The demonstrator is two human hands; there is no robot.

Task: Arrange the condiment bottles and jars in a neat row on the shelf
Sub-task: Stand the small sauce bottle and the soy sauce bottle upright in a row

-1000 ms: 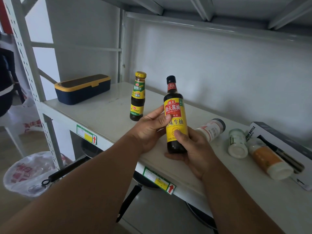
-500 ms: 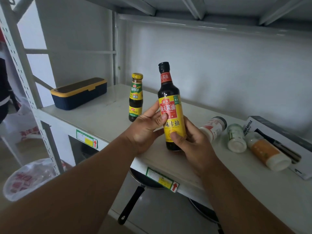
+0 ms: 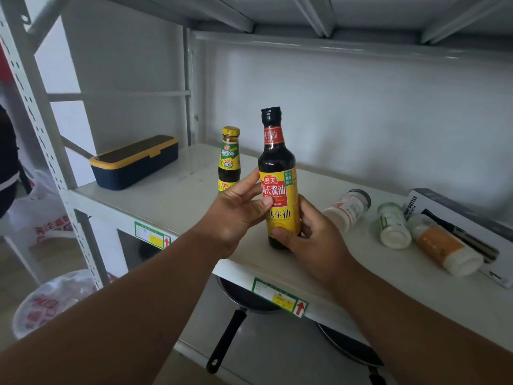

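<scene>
- Clutter first: a smaller sauce bottle (image 3: 229, 159) with a yellow cap is parked upright just behind the left hand, its lower part hidden by the fingers.
- Three jars are left lying on their sides to the right: a red-labelled jar (image 3: 347, 209), a green-labelled jar (image 3: 393, 225) and an orange-labelled jar (image 3: 447, 250), the last one pressed up against a white box (image 3: 458, 218).
- A navy lunch box (image 3: 134, 161) with yellow trim is set well apart at the left end of the shelf (image 3: 180, 195).
- Frying pans (image 3: 249, 301) are stashed on the level below.
- Bare shelf surface is seen between the lunch box and the sauce bottle, plus along the back wall; the front edge runs right under the hands.
- The soy sauce bottle (image 3: 279, 179) is held upright near the front edge; whether its base is touching the shelf can't really be made out.
- The left hand (image 3: 236, 215) is wrapped round the label's mid part, thumb across the front.
- The right hand (image 3: 311, 240) is gripping the bottle lower down, near its base.
</scene>
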